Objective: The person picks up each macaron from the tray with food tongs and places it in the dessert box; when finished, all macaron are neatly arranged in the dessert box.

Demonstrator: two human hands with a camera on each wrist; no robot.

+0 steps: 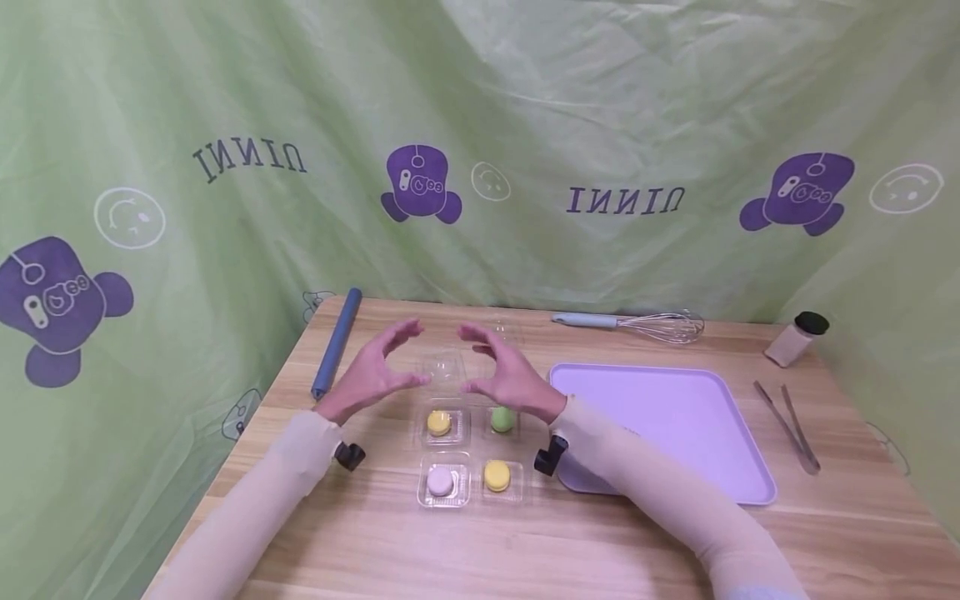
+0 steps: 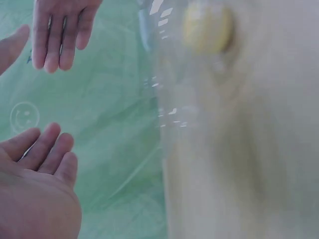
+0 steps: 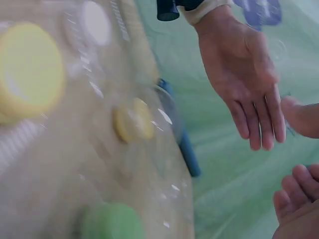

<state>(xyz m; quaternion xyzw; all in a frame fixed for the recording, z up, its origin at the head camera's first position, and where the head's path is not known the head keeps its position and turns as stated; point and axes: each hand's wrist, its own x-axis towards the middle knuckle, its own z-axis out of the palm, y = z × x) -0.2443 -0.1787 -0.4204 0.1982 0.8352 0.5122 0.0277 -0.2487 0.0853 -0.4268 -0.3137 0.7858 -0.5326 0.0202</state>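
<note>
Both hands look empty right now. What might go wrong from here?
Two risks, in my judgement. The plastic boxes are see-through, so the left hand or right hand could misjudge an edge and jolt a macaron. Also, the right sleeve overlaps the purple tray in the head view; a low sweep might nudge it.

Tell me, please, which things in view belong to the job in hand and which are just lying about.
Probably the job's, being nearest the left hand and right hand: four macarons, clear plastic boxes.

Probably just lying about: blue rod, whisk, purple tray, tongs, black-lidded jar.
</note>
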